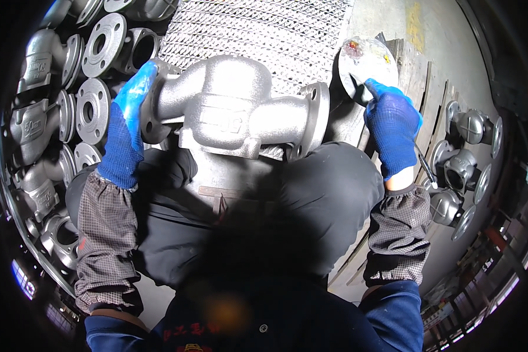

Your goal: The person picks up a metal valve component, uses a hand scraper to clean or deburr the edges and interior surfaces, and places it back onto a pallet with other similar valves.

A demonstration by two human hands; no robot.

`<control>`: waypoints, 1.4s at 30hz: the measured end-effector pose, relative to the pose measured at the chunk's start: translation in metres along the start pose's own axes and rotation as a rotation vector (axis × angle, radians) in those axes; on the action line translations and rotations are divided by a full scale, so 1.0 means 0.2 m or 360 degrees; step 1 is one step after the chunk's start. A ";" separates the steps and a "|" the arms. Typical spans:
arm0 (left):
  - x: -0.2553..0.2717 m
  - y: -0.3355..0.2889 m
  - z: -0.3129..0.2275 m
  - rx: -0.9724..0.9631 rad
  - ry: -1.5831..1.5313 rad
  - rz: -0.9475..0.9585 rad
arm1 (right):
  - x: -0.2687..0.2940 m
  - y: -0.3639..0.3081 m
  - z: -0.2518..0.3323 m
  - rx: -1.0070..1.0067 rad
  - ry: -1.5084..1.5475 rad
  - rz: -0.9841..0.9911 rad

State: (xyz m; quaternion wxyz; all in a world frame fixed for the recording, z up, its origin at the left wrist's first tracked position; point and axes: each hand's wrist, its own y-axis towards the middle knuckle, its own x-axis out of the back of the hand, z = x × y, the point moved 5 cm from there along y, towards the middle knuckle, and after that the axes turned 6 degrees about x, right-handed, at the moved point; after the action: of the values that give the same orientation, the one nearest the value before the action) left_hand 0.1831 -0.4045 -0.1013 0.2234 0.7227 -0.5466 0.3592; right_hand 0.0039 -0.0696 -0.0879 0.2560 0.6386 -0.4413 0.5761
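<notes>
A silver cast valve body (229, 111) with a flange at each end lies in front of me, above my knees. My left hand (132, 100), in a blue coated glove, is closed on its left flange. To the right of the casting, my gloved right hand (393, 120) is closed around a thin dark tool (426, 166), whose shaft sticks out below the palm. The fingertips are at the lower edge of a pale round plate (369, 58) with red and yellow smears. The tool's working end is mostly hidden.
Several more flanged castings (94, 108) are stacked along the left. Expanded metal mesh (255, 35) spreads beyond the valve body. Wooden slats (419, 88) lie right of the plate, and other valve bodies (460, 167) rest on the floor at far right.
</notes>
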 end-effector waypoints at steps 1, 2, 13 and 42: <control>-0.01 0.01 0.09 0.0482 -0.0823 -0.0203 | 0.00 0.00 -0.01 0.0001 0.0001 -0.0001; -0.02 -0.01 0.14 0.0728 -0.1229 -0.0268 | 0.00 0.00 -0.01 0.0014 0.0044 -0.0053; 0.03 -0.05 0.09 -0.0230 0.0259 -0.0130 | 0.00 0.00 0.02 0.0009 0.0029 0.0030; 0.02 -0.06 0.10 -0.0112 0.0230 -0.0040 | 0.01 0.01 0.00 0.0124 0.0073 -0.0155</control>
State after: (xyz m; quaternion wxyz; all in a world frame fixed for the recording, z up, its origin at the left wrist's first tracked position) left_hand 0.2010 -0.4168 -0.1106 0.2921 0.6933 -0.5324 0.3881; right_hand 0.0023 -0.0719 -0.0870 0.2687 0.6553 -0.3810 0.5943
